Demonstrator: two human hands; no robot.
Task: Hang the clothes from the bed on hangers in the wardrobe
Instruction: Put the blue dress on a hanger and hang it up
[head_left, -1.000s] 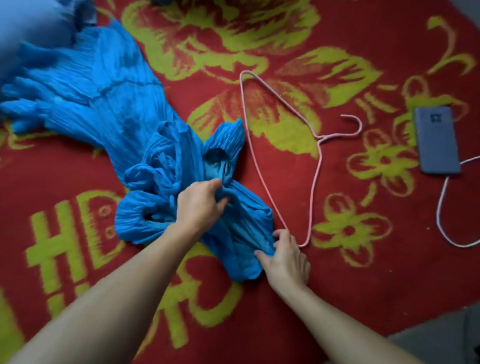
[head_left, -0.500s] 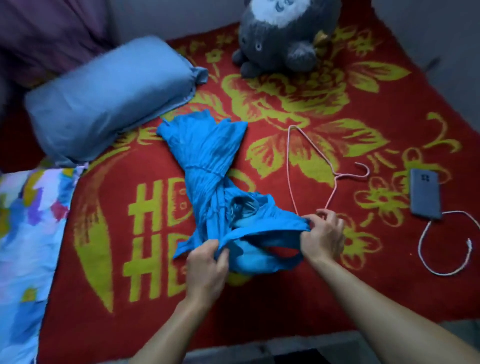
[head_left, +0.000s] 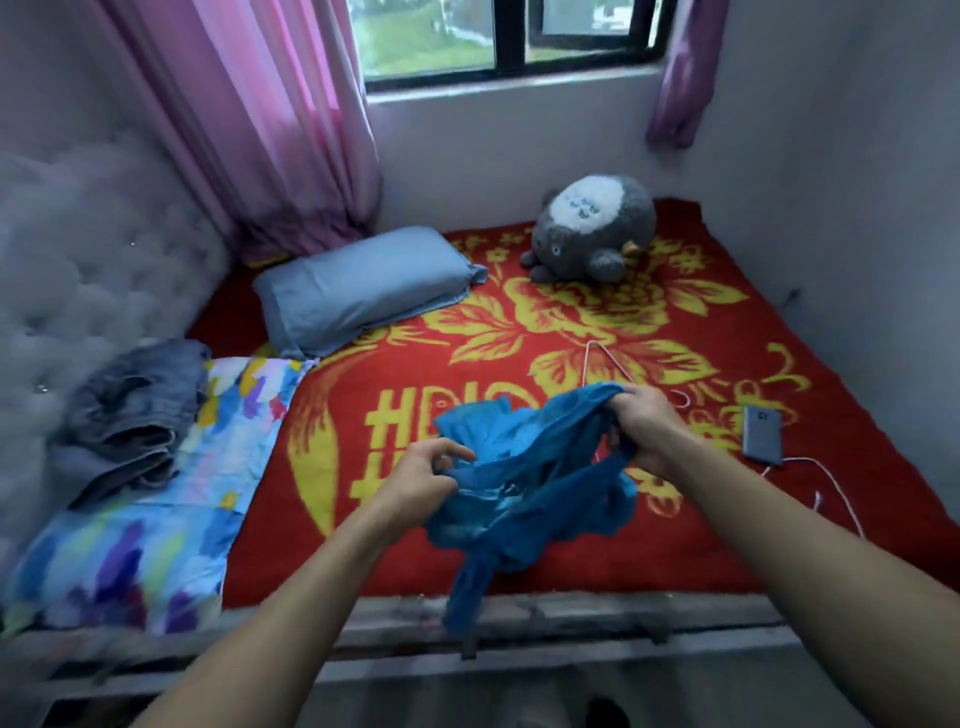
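A crinkled blue garment (head_left: 524, 483) hangs bunched in the air above the bed's front edge, one end trailing down past the bed frame. My left hand (head_left: 421, 480) pinches its left side. My right hand (head_left: 644, 431) grips its upper right edge. A thin pink hanger (head_left: 597, 358) lies flat on the red and yellow blanket (head_left: 691, 535) just behind my right hand, partly hidden by it. A pile of folded grey-blue jeans (head_left: 135, 410) sits on the colourful sheet at the left.
A blue pillow (head_left: 358, 291) and a grey plush toy (head_left: 597, 228) lie at the far side. A phone (head_left: 762, 434) with a white cable (head_left: 831, 488) rests at the right. Walls close the far and right sides. The wooden bed frame (head_left: 571, 623) runs along the front.
The blue garment was lying on the blanket; both hands have lifted it off the bed toward me. The view has pulled back and up, showing the whole bed and window.
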